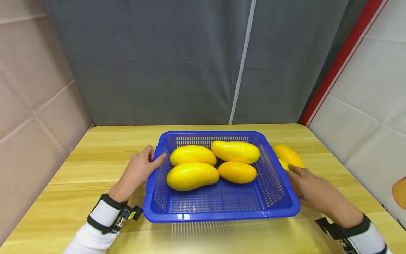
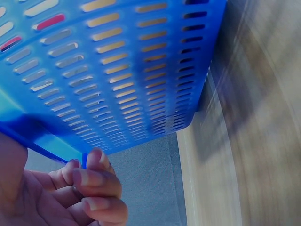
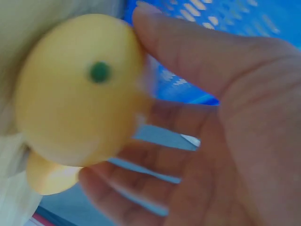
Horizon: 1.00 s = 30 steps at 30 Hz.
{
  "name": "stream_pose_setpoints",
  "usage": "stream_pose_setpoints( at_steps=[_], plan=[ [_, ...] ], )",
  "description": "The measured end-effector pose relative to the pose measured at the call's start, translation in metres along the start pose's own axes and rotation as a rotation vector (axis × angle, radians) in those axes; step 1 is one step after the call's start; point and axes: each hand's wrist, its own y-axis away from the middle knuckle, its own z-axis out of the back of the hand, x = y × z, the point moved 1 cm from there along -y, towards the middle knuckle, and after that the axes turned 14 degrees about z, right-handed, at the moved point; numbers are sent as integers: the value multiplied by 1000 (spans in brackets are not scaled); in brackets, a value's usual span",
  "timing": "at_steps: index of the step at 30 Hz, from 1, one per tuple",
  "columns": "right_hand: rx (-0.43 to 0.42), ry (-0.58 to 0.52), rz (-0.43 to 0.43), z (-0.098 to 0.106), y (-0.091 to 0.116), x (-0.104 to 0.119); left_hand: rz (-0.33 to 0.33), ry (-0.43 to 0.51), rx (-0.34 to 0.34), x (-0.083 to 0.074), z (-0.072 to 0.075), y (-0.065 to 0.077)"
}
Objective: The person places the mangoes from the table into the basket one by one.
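A blue plastic basket has yellow mangoes inside: two at the left and two at the right. My left hand grips its left rim, thumb over the edge. In the left wrist view, the fingers curl beneath that rim, beside the slotted wall. Just outside the basket's right side, my right hand holds a mango with a green dot on its end. Its thumb lies on one side and the fingers curl round the other. Another mango lies beyond the hand.
Under everything is a wood-grain table. A grey curtain hangs behind its far edge. Pale padded panels stand at the left and right, the right one with a red border.
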Motion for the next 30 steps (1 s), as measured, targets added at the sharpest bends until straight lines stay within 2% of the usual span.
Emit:
stream_pose_setpoints(
  at_steps=[5,11,20,25,30],
  plan=[
    [62,-22,38,13,2,-4,-3,-7,-6,-1,-2,0],
    [17,-9,135,28,2,-17,-3,-4,-7,0,-2,0],
    [-97,138,324,7,10,-30,-12,3,-9,-2,-4,-2],
    [-72,192,380,0,13,-30,-7,20,-15,0,-4,-2],
    [-27,198,365,0,15,-25,-18,21,-39,1,-3,-1]
  ],
)
